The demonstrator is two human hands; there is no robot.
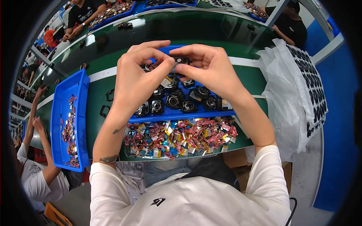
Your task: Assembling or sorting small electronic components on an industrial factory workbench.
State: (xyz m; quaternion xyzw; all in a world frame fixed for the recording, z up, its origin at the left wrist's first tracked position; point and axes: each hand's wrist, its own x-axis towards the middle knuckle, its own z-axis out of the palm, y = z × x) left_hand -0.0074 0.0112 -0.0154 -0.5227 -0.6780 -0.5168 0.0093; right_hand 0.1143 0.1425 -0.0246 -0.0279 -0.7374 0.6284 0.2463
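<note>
My left hand (141,69) and my right hand (213,67) meet above a blue tray (203,115), fingers closed. The right fingers grip a small black case (181,60), shaped like a watch body. At its edge are my left thumb and fingertips. A small red circuit board (156,64) shows between the left thumb and index finger and appears held there. Below, the tray holds several black watch-like cases (174,100) with round faces. Nearer to me, a clear tray is heaped with red circuit boards (196,133) joined to silver and yellow battery-like pieces.
A long blue tray (83,113) with more boards stands at left. Two black frames (105,110) lie on the green table (124,69). At right, white plastic sheeting (279,90) wraps stacked trays of black parts (311,81). Other people work across the table and at left.
</note>
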